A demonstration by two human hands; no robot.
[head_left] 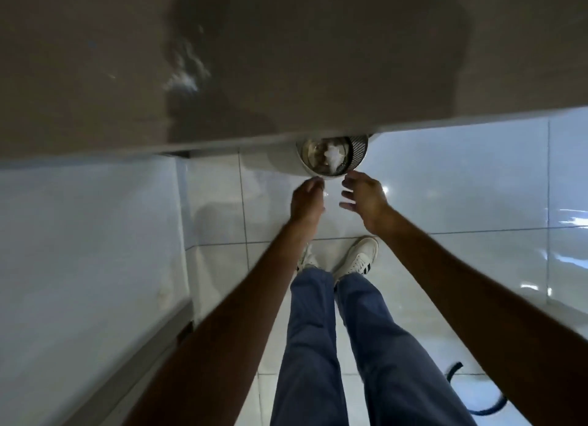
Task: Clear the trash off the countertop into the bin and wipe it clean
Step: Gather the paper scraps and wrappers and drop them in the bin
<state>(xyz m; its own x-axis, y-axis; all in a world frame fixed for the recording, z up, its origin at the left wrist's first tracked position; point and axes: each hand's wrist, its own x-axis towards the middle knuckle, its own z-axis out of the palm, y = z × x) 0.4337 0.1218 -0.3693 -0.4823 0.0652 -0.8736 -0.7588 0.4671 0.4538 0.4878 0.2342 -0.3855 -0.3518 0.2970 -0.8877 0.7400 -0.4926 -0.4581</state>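
Bin (332, 158): round, white-rimmed with a dark mesh wall, standing on the floor, partly tucked under the front edge of the countertop (286, 59).
Trash in bin: crumpled white paper (332, 155) lying in the middle of the bin, over something clear and shiny beneath; too blurred to name further.
Countertop: grey-brown slab filling the upper part of the view, above the bin; pale smears (184, 72) on its surface up and to the left of the bin; otherwise blurred.
Left hand (307, 199): just this side of the bin's near rim, toward its left; fingers curled inward, loosely closed; nothing seen between them, though the palm side is hidden.
Right hand (366, 199): just this side of the bin's near rim, toward its right; fingers spread and slack, palm empty, released.
Hands relative to each other: near, not touching, a gap between them in line with the bin.
Floor (445, 186): glossy white tiles around the bin, with bright reflections to its right.
Legs: blue trousers (350, 346) and white sneakers (358, 258) with dark stripes, below the hands, on the near side of the bin.
Cabinet front (79, 234): pale panel to the left of the bin, under the countertop.
Dark hose (477, 400): curved on the tiles far from the bin, lower right.
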